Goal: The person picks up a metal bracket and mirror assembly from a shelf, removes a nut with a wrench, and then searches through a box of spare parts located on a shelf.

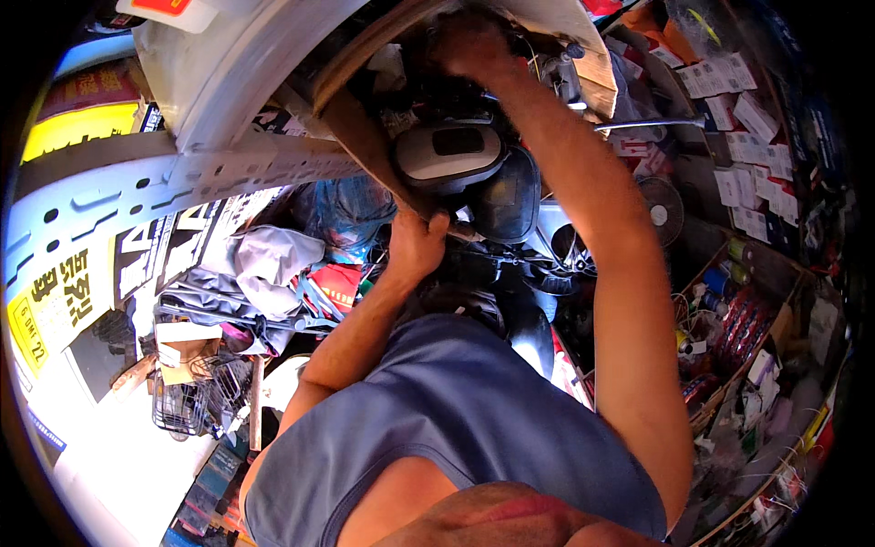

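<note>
My left hand (417, 242) is closed round the near edge of a brown cardboard box (365, 146), thumb on the outside. My right arm stretches up and forward, and my right hand (474, 50) is inside the box's far part, in deep shadow. Its fingers are too dark to make out. Close to my left hand, a rounded white and black casing (448, 157) with a dark panel on top lies among jumbled dark parts. Against it rests a black, smooth, rounded piece (509, 196).
A perforated white metal beam (109, 196) crosses at the left, under a large white panel (219, 64). A metal rod (652, 122) sticks out right of my forearm. Small boxes (747, 155) line the right shelves. A wire basket (180, 406) stands lower left.
</note>
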Available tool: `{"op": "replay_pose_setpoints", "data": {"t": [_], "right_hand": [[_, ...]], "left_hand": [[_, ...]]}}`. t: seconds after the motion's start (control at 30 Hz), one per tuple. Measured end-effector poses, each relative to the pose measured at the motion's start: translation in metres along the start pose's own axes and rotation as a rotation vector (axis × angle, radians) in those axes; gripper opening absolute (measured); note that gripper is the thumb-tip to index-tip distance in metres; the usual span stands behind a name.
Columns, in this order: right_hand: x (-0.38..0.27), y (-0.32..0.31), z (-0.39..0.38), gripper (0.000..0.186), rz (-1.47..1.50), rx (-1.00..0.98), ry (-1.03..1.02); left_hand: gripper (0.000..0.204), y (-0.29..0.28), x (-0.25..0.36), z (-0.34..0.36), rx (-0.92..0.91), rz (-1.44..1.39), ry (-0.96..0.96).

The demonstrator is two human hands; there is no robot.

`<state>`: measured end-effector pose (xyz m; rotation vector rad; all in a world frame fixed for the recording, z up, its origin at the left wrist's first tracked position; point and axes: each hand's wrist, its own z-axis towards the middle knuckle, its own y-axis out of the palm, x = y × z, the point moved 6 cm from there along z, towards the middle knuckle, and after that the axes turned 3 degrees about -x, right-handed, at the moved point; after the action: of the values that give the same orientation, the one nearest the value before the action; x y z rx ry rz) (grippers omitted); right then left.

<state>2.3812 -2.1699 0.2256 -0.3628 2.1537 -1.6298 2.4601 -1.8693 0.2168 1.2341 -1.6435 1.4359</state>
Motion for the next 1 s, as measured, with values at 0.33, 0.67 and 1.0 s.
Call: {"op": "replay_pose_setpoints", "data": {"t": [0.33,0.67,1.0], "right_hand": [[0.050,0.032,0.045,0.078,-0.284,-0.067,-0.195],[-0.092,0.033,0.009,0.050,0.238,0.492,-0.361],[0.104,0.084,0.071,0.055,0.334,0.010,0.447]], "left_hand": [[0.022,-0.002,-0.004,-0.001,-0.036,0.090,-0.105],[0.019,-0.001,-0.009,0.002,-0.034,0.116,-0.038],[0.021,0.001,-0.011,0.000,-0.050,0.077,-0.016]]}}
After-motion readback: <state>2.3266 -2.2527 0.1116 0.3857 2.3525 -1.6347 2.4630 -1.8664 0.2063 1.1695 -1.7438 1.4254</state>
